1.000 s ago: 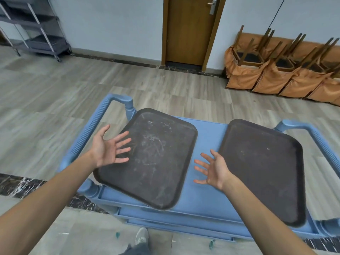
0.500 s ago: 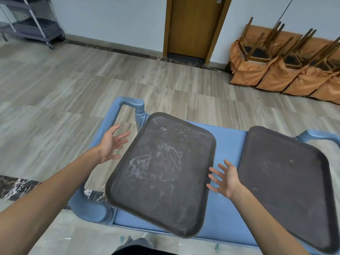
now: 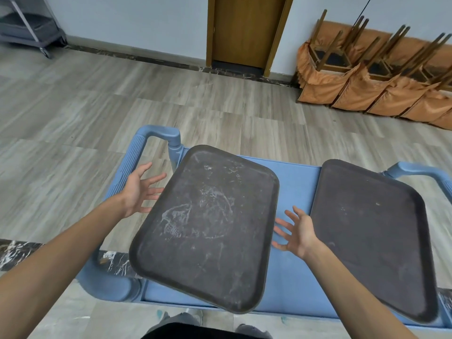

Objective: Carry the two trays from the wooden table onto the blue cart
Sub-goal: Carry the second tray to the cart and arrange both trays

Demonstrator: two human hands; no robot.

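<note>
Nearest us, the left tray (image 3: 208,223) lies skewed on the cart (image 3: 296,189), its near corner overhanging the cart's edge. Our left hand (image 3: 139,192) and right hand (image 3: 297,231) flank it, fingers spread, holding nothing. The right tray (image 3: 371,236) sits beside. No writing shows. Open floor (image 3: 122,94) lies beyond, up to the door (image 3: 244,30).

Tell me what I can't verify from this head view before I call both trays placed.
- Whether the left tray lies flat on the cart: its near-left corner overhangs the edge, and the tray itself hides its contact.
- The right tray: its near corner runs close to the frame's bottom edge, with its seating hidden.
- The cart's lower shelves and wheels: hidden under the top deck.
- The wooden table: out of frame.
- Both hands, left and right, are open and hold nothing.
</note>
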